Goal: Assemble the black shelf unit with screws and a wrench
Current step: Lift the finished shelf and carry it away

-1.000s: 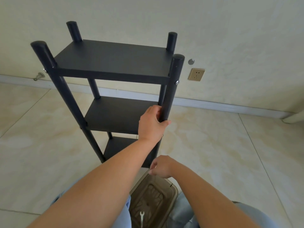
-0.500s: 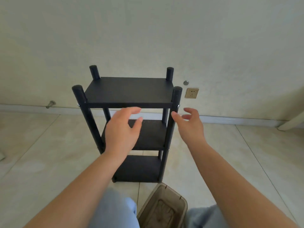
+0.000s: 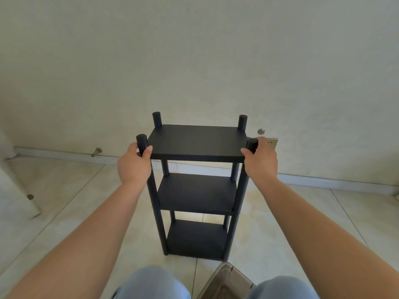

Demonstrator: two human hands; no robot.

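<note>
- At the top corners of the black shelf unit (image 3: 195, 143), both hands have hold: the left hand (image 3: 134, 166) wraps the front-left post (image 3: 142, 144) just below its rounded cap, thumb lying on the edge of the top board; the right hand (image 3: 261, 164) wraps the front-right post (image 3: 251, 143) the same way, fingers curled behind it and thumb at the board's corner.
- Both forearms reach forward from the bottom corners of the view, bare to the elbow; pale blue trouser knees (image 3: 151, 281) show between them at the lower edge.
- The unit stands upright on the pale tiled floor (image 3: 64, 212), near the wall; three black boards sit one above another between four round black posts, the two rear posts rising just above the top board; small silver screw heads (image 3: 239, 215) show on the front posts at the level of the middle board.
- Just in front of the unit's right foot, a brownish translucent bin (image 3: 224, 281) is cut off by the lower edge of the view; its contents cannot be made out.
- Behind, a cream wall (image 3: 194, 61) meets the floor at a white skirting board; a beige wall socket (image 3: 272, 143) shows partly behind the right hand, with a small round silver fitting (image 3: 261, 131) just to its left; a metal door stop (image 3: 96, 151) juts from the skirting at left; a pale, blurred object stands at the far left edge.
</note>
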